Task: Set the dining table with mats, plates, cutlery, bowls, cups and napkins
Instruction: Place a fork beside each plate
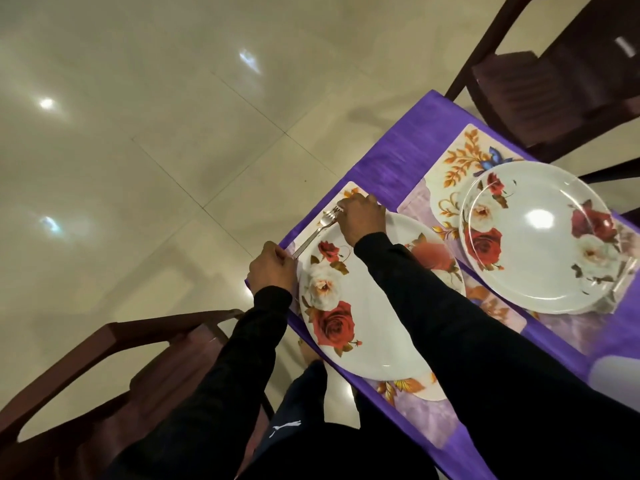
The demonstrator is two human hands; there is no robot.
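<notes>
A silver fork (317,231) lies along the left edge of the near floral mat (349,194), beside a white plate with red and white roses (367,327). My left hand (272,268) pinches the fork's handle end. My right hand (360,220) has its fingers at the fork's tines. A second rose plate (540,244) sits on the far mat (460,157). A piece of cutlery (623,271) shows at that plate's right edge.
The table wears a purple cloth (408,150) and its left edge runs close to the fork. A dark wooden chair (114,362) stands at my lower left, another chair (554,74) at the far end. Glossy tiled floor (138,168) lies to the left.
</notes>
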